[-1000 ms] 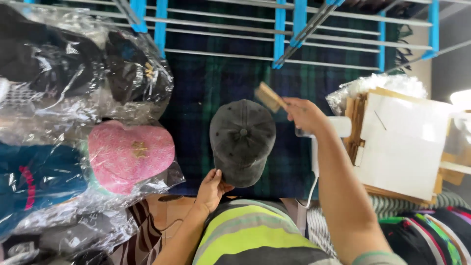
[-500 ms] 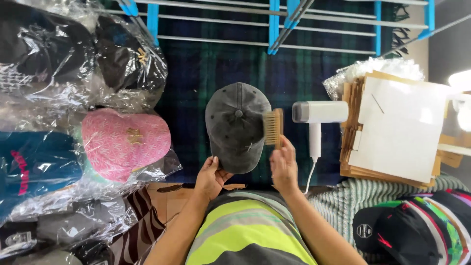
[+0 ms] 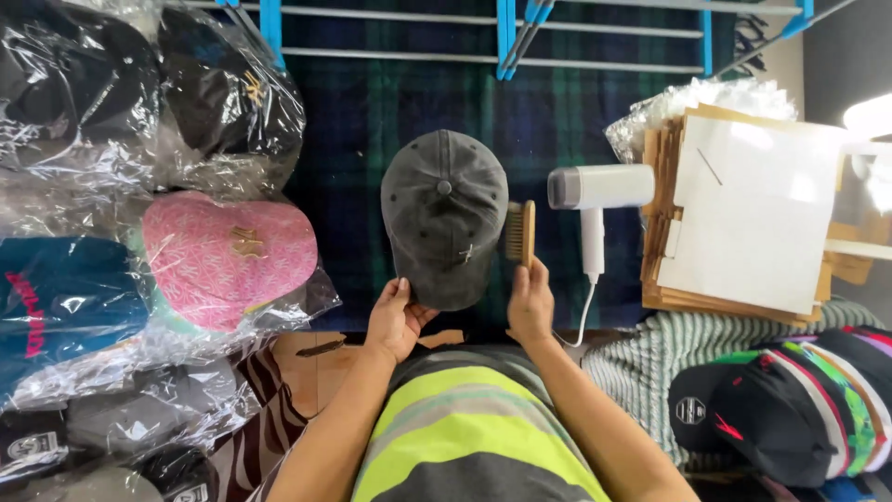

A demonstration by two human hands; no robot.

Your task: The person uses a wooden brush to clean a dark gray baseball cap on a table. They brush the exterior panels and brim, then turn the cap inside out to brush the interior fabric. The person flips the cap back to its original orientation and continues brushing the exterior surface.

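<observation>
Right hand (image 3: 530,307) grips brush (image 3: 520,232) against grey cap (image 3: 444,218)

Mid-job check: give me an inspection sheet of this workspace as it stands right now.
Surface: dark green-blue plaid cloth.
Job's things: grey cap flat on it; wooden brush against its right side.
Clutter: bagged caps, pink bagged cap, cardboard stack, loose caps.
Grippers: left hand holds the cap brim; right hand holds the brush.
Cables: white hair dryer with cord trailing toward the person.
Surroundings: blue-and-grey drying rack above.
</observation>
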